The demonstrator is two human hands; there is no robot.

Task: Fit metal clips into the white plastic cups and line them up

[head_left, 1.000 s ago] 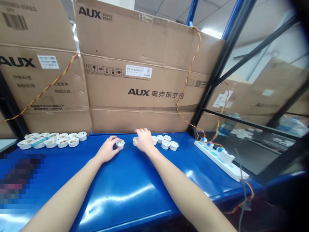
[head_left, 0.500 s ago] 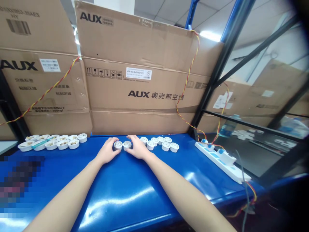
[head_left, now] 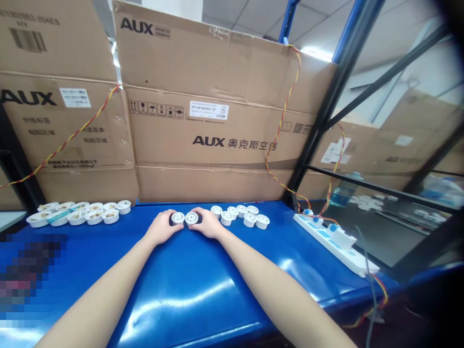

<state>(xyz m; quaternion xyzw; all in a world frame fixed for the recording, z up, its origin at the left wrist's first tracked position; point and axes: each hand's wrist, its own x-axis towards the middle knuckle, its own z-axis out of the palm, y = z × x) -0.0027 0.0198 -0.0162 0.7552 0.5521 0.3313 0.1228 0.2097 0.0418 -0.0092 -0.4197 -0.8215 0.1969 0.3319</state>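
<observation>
Two small white cups (head_left: 178,218) sit just beside each other on a blue table (head_left: 181,285). The left hand (head_left: 161,228) and right hand (head_left: 208,224) are half closed, each gripping one cup from its outer side. More cups (head_left: 250,220) stand nearby to the right.

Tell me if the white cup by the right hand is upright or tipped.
Upright: the white cup sits level on the blue bench, its round top facing up, with the right hand against its side.
</observation>
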